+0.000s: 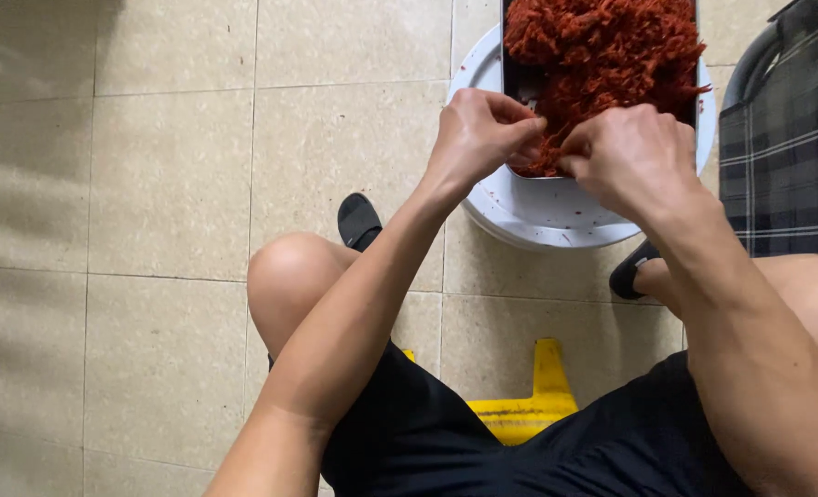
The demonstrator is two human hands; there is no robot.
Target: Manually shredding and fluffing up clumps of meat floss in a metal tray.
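Both hands meet at the near edge of a metal tray (512, 83) heaped with shredded red strands (602, 46), set on a white round lid (538, 207) on the tiled floor (169, 184). The left hand (481, 132) and right hand (625, 152) are curled closed, each pinching strands (549, 152) between them.
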